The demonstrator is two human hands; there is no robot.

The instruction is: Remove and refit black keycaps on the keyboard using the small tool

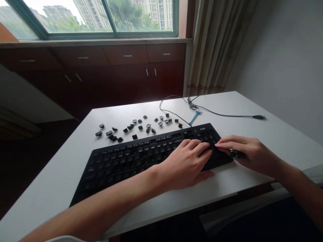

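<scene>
A black keyboard [141, 158] lies at a slant on the white table, with gaps where several keys are off. My left hand [188, 163] rests over its right part, fingers bent on the keys near the number pad. The left thumb lies apart, by the front edge, and I see nothing held there. At the keyboard's right end, my right hand [242, 151] has its fingertips pressed together over the number pad. Something small, dark and shiny [236, 154] shows under those fingers, its kind unclear. Behind the keyboard, many loose black keycaps [140, 127] are scattered, some upside down.
A blue tool [194, 118], perhaps a small brush, lies behind the keyboard. Its black cable [222, 114] runs across the white table [277, 141] to a plug [259, 117] at the right. Beyond stand dark red cabinets [121, 79] under a window, and a curtain [212, 47].
</scene>
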